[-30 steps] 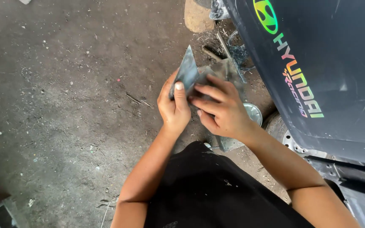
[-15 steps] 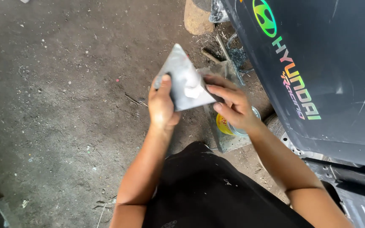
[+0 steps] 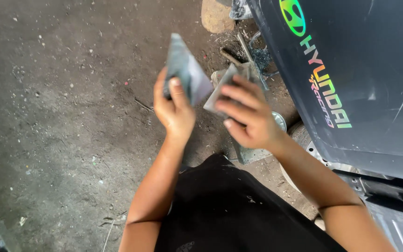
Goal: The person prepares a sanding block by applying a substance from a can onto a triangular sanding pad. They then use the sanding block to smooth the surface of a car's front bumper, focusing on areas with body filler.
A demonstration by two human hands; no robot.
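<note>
Left edge: bare dirty concrete floor (image 3: 57, 121), grit and small debris, nothing being worked there. Left hand (image 3: 173, 109) raised, grip closed, thumb pressed on the face of a grey triangular sheet piece (image 3: 185, 70); the piece sticks up past the fingers, blurred, so its surface condition can't be read. Just right of that grip, right hand (image 3: 248, 119) with fingers curled down over a second grey sheet piece (image 3: 222, 88), held edge-on and slanted; grip closed on it. The two pieces are near each other but apart, not overlapping. Below and behind the right grip, partly hidden: a small round tin (image 3: 280, 120) and a flat greyish scrap (image 3: 250, 153) on the floor. Further beyond the grips, a stone (image 3: 216, 16) and some rods and mesh (image 3: 253, 53). Right edge: dark car body panel (image 3: 374, 70) with rainbow lettering. Progress, judging only from this: sheet looks already split into two hand-sized pieces, one per hand; neither piece is touching the panel, so any work on the panel itself looks yet to start
</note>
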